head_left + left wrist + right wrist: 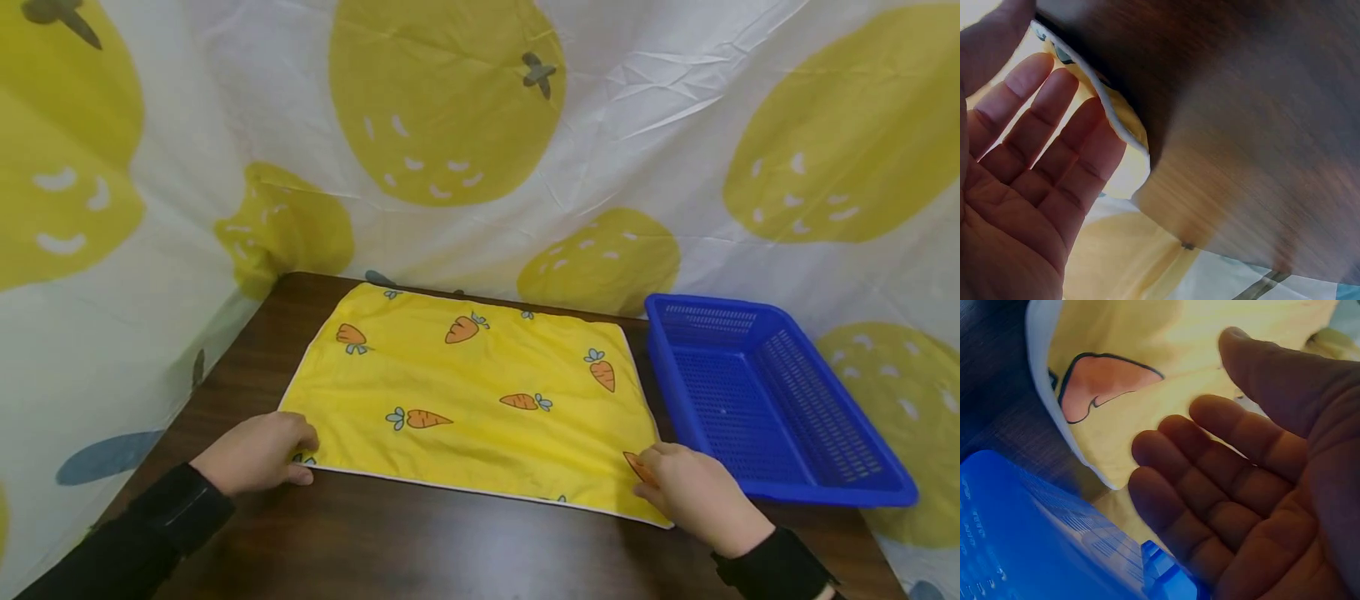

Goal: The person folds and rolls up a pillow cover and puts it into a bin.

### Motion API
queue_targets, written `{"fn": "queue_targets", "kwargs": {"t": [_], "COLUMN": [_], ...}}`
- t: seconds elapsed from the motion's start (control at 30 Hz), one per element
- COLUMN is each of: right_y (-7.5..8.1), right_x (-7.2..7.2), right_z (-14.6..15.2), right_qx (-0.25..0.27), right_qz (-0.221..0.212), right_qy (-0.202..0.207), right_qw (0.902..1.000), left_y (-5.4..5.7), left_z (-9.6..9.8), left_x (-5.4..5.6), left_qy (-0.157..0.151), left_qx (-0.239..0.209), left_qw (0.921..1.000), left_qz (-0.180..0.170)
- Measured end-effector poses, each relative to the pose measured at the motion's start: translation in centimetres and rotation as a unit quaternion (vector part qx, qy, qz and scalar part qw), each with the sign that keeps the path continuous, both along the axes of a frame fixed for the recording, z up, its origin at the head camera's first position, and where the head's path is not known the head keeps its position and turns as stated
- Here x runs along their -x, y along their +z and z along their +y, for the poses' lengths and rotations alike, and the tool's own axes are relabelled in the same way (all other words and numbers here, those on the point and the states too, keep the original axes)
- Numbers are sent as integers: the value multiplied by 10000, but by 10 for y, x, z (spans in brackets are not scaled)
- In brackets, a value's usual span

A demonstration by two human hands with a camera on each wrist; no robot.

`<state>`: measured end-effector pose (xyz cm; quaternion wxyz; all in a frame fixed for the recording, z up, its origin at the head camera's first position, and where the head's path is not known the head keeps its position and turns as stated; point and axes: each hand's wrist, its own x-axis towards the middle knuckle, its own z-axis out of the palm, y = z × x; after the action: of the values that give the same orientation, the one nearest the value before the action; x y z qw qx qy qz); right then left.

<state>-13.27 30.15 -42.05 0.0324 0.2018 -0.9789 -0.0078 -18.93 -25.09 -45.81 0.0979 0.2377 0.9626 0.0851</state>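
A yellow cloth (480, 367) with printed carrots and a white edge lies spread on the dark table. At its near left corner, my left hand (262, 454) rests with fingers extended. The left wrist view shows this left hand (1035, 144) with nearly straight fingertips against the cloth's edge (1125, 128). My right hand (693, 492) is at the cloth's near right part, partly covering a printed carrot. In the right wrist view, the right hand (1254, 481) has loosely bent fingers and its thumb apart, over the cloth (1129, 419); no fold shows between them.
A blue plastic basket (795, 492) with slotted walls stands on the table just right of the cloth and my right hand. Dark wood table (450, 542) shows along the near side. A white curtain (630, 125) with yellow fruit prints hangs behind and at both sides.
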Motion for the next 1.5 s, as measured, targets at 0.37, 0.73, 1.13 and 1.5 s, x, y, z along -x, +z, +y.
{"fn": "queue_targets", "kwargs": {"t": [0.37, 0.73, 1.13, 1.5], "right_y": [-19, -33, -16, -27], "right_x": [1, -2, 2, -4], "right_z": [-4, -1, -6, -7], "right_qx": [-1112, -1119, -707, -635], "right_qz": [519, 546, -1526, -685], "right_qy": [70, 20, -312, -206], "right_qw": [9924, 9922, 9853, 9954], "left_y": [-1, 4, 0, -6], "left_z": [-2, 1, 7, -2], "left_x": [-1, -1, 2, 1], "left_qy": [-116, -149, 238, -245], "left_qx": [70, 498, 852, 687], "left_qw": [9994, 9977, 9954, 9927], "left_qz": [308, 440, 373, 964]}}
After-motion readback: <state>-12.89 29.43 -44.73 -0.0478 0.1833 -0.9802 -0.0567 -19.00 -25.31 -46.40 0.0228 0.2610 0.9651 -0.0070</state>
